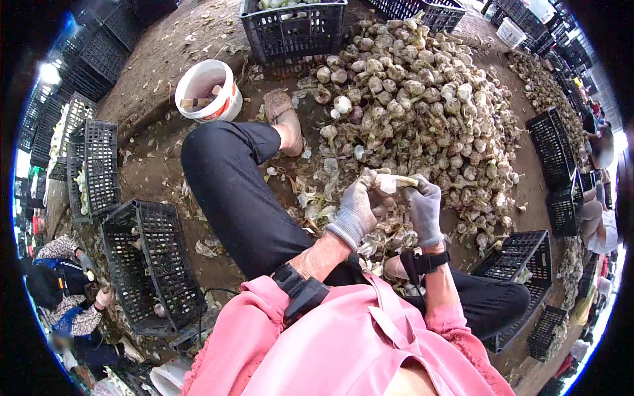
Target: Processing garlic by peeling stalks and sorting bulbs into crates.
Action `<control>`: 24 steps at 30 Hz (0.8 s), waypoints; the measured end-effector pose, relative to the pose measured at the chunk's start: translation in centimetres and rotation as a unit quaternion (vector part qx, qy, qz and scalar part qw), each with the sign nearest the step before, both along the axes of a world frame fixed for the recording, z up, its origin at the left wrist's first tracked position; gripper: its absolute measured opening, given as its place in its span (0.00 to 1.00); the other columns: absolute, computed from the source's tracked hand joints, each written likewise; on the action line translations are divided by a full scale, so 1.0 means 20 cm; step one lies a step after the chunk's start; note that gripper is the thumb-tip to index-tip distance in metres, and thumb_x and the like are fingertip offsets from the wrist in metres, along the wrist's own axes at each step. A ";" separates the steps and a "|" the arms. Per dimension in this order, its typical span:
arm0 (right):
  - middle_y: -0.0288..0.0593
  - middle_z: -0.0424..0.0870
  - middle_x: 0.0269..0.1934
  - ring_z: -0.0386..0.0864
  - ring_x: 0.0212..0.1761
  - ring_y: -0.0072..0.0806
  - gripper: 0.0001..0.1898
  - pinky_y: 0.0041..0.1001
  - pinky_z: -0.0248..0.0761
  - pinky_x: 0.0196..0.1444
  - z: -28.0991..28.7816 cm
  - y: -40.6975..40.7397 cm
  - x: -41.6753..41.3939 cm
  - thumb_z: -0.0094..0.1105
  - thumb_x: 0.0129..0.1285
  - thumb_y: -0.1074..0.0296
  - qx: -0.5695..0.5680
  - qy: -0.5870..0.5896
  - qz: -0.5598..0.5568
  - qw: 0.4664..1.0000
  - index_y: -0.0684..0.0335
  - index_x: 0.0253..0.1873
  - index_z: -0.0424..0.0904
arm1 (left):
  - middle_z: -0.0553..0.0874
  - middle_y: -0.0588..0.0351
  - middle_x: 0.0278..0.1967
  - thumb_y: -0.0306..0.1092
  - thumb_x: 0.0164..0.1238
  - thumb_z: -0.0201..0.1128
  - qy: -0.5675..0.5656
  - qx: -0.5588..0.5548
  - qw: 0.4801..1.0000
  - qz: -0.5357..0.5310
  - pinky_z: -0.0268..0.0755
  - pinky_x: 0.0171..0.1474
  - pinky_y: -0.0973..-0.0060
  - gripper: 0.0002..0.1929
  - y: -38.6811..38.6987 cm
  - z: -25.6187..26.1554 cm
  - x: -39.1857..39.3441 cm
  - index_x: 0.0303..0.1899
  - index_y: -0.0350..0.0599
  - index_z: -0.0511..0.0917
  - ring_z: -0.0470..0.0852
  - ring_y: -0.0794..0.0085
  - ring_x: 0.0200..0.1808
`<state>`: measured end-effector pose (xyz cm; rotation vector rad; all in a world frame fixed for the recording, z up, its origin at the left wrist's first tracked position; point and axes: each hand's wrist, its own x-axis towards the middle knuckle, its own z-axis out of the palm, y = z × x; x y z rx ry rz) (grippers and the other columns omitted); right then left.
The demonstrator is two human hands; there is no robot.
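Note:
A garlic bulb with its stem is held between my two gloved hands, above peelings on the ground. My left hand grips it at the bulb end, and my right hand pinches the stem end. Both hands wear light grey knit gloves; a small tool in either hand cannot be made out. Just beyond the hands lies a large heap of garlic bulbs with dry stems. Loose papery skins lie under and between my hands.
A white bucket with a wooden-handled item inside stands beyond my left knee. Black plastic crates stand at the left, at the far side and at the right. A co-worker sits at the far left; others are at the right edge.

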<state>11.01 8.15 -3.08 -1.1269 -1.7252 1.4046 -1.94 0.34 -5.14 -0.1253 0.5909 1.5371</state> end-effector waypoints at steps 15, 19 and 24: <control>0.37 0.85 0.34 0.81 0.31 0.20 0.10 0.21 0.76 0.36 0.25 -0.12 -0.02 0.57 0.59 0.76 -0.201 0.140 0.017 0.969 0.70 0.45 0.82 | 0.80 0.48 0.41 0.40 0.64 0.64 0.709 0.106 0.682 0.140 0.73 0.47 0.73 0.22 -0.03 0.14 0.02 0.53 0.34 0.73 0.80 0.63 0.43; 0.39 0.85 0.31 0.81 0.27 0.22 0.10 0.21 0.76 0.29 0.26 -0.14 -0.01 0.54 0.52 0.82 -0.249 0.124 0.008 0.960 0.72 0.39 0.83 | 0.80 0.63 0.35 0.38 0.71 0.56 0.494 0.037 0.868 0.039 0.73 0.37 0.82 0.11 -0.03 0.11 0.03 0.41 0.39 0.75 0.76 0.83 0.33; 0.39 0.84 0.30 0.80 0.25 0.21 0.11 0.20 0.73 0.26 0.30 -0.10 0.03 0.55 0.50 0.82 -0.265 0.116 -0.004 0.957 0.71 0.39 0.82 | 0.77 0.65 0.21 0.51 0.73 0.48 0.129 -0.049 0.989 -0.062 0.55 0.12 0.87 0.17 -0.03 0.10 0.03 0.36 0.49 0.76 0.69 0.84 0.13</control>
